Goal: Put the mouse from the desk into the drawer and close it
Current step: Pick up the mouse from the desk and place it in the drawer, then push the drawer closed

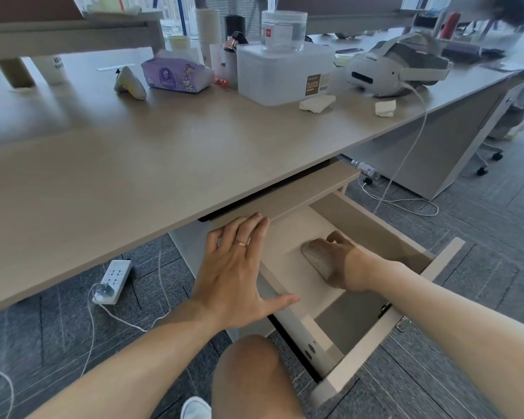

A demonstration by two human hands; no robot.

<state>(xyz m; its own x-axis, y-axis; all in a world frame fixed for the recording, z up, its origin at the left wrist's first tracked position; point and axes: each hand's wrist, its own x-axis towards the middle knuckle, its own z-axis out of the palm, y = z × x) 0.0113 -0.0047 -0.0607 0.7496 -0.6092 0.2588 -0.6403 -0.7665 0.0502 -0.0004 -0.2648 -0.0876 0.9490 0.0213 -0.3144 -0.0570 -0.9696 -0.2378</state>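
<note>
Mouse (316, 257) on open drawer (288, 261) floor, under right hand (339, 261) fingers curled around it; left hand (236, 276) spread flat.

The counter (164, 164) looks like smooth, matt, pale wood. The drawer (288, 258) has the same pale wood look inside, smooth and dull. The mouse (316, 257) is smooth beige plastic with a soft shine. The box (282, 77) is cloudy white plastic. The jar (283, 31) is clear and glossy. The floor (481, 291) is rough grey carpet.
</note>
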